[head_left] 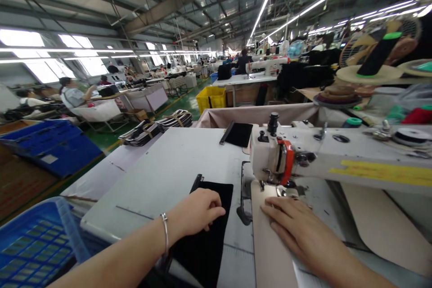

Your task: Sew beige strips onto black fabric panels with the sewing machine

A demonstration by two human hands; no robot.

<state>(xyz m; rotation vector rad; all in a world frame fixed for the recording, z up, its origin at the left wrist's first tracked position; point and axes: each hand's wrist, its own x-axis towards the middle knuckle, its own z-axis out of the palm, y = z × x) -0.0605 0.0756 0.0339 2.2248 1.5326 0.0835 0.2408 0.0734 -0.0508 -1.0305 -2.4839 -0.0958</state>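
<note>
My left hand (199, 211), with a bracelet at the wrist, rests on a black fabric piece (205, 256) lying on the white sewing table (162, 157). Its fingers are curled, and whether they pinch the fabric is hidden. My right hand (293, 225) lies flat with fingers spread on a long beige piece (266, 252), just in front of the needle area of the white sewing machine (313, 153). The beige piece runs up to the presser foot. A smaller black piece (239, 134) lies behind the machine head.
A blue basket (60, 216) stands at the lower left, with bundled pieces (173, 120) beyond the table. Another beige panel (384, 220) lies under the machine arm. Thread cones (378, 56) stand at the right; people sit farther back.
</note>
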